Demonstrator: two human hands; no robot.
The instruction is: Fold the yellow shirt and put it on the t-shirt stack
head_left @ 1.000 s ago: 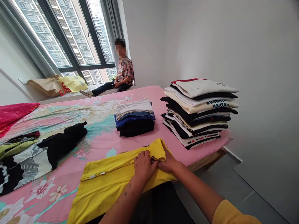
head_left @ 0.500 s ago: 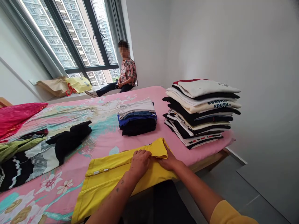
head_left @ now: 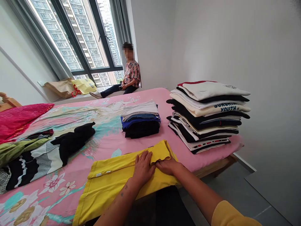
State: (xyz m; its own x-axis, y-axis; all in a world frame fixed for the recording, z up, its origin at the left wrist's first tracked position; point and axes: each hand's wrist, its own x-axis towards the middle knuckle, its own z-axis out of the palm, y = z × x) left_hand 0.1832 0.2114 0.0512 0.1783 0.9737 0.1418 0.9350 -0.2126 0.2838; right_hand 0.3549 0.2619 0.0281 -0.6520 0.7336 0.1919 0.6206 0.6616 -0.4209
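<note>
A yellow T-shirt [head_left: 105, 185], partly folded, lies along the near edge of the bed, with small white labels at a seam on its left part. My left hand [head_left: 144, 169] rests flat on the shirt, fingers stretched out and pointing away from me. Beside it, my right hand [head_left: 167, 165] has its fingers at the edge of the folded-over flap and partly tucked beneath it, gripping the cloth. The flap hides part of that hand.
Beyond the shirt stands a short stack of folded trousers [head_left: 141, 121]. A tall stack of folded shirts [head_left: 207, 116] is at the bed's right corner. Loose clothes [head_left: 47, 153] and a red pillow [head_left: 21, 119] lie left. A person [head_left: 131, 75] sits by the window.
My left hand has gone from curled fingers on the flap to lying flat. My right hand has come partly out from under the flap. The view has shifted slightly left.
</note>
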